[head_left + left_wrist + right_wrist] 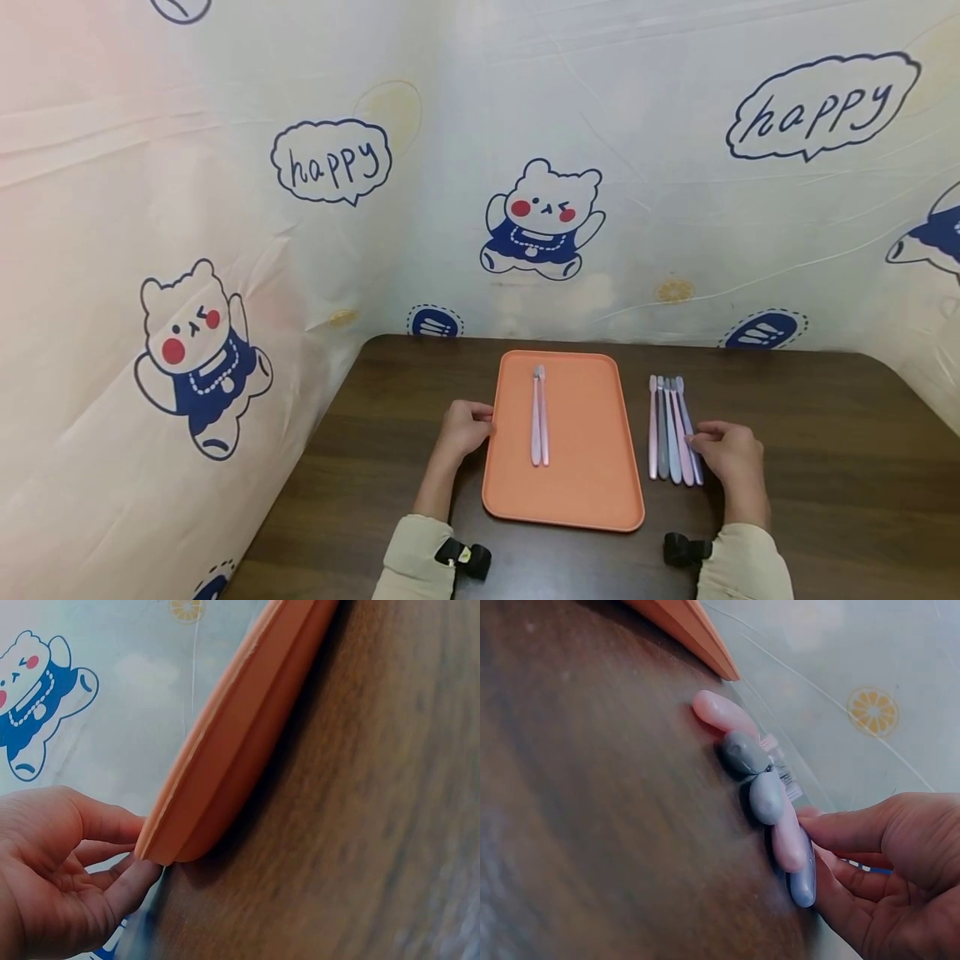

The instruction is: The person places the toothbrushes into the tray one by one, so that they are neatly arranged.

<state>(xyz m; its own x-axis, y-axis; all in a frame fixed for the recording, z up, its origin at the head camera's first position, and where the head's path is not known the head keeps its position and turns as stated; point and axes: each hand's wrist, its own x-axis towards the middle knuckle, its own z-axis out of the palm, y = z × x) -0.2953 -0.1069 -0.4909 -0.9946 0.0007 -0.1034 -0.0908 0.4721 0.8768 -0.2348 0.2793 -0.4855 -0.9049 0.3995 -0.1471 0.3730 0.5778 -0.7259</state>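
Right hand (pixel 731 454) pinches the violet brush (pixel 803 883) between thumb and fingers; this brush is the closest of five in a row. Left of those fingertips, my right wrist view gives me the rounded handle ends of a pink brush (pixel 789 851), a light blue brush (pixel 766 799), a grey brush (pixel 744 754) and, farthest from the hand, a second pink brush (pixel 724 712). From the head camera I see the row's bristle ends pointing away from the hand.

That wrist view catches just a corner of the tray (pixel 588 467); the head view gives me all of it, left of the right hand and the row, with two pinkish brushes (pixel 536 433) lying side by side inside, which neither wrist view shows.

Left hand (pixel 465 427) pinches the tray's left edge. Its wrist camera shows me finger and thumb at the rim, plus the tray's outer wall just beyond the fingertips, hidden from the head view.
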